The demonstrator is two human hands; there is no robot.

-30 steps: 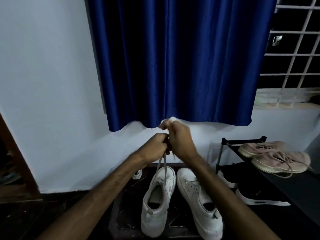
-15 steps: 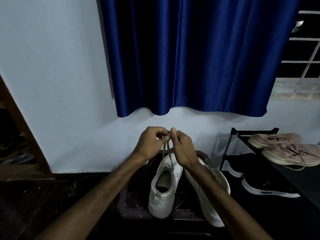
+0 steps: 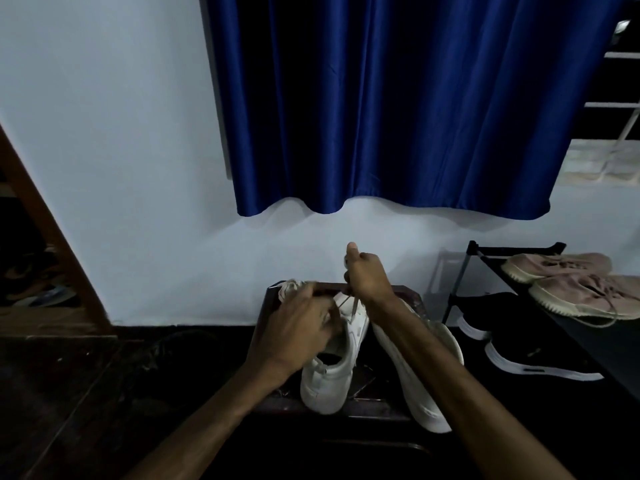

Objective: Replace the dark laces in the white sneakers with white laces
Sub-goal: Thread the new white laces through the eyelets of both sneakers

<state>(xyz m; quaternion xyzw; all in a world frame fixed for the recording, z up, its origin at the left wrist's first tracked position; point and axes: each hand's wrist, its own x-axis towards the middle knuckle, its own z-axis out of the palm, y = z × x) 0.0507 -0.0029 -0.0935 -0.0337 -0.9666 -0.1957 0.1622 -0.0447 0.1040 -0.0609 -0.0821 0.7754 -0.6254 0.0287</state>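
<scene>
The right grip (image 3: pixel 367 277) is closed in a fist, thumb up, around the two strands of a pale lace (image 3: pixel 354 304), holding them raised above the left white sneaker (image 3: pixel 332 372). From the fist the strands run down and back toward the person, to the eyelets. The left grip (image 3: pixel 298 327) hovers over that shoe's tongue, fingers curved, but it is blurred by motion, so whether it pinches the lace cannot be told. Both sneakers stand on a low dark counter (image 3: pixel 374 405) with their long axes pointing away from the person, heels nearest the camera and toes toward the wall. The right white sneaker (image 3: pixel 424 393) lies just beside its mate, its lacing hidden under the right forearm. The work appears to be at the threading stage on the left shoe. The eyelets lie below and to the left of the raised fist, and the left grip is the nearer to them, so any next pass of the lace would likely start there. A blue curtain (image 3: pixel 381 98) hangs behind, and a black shoe rack (image 3: pixel 471 252) at right carries pink sneakers (image 3: pixel 561 268).
</scene>
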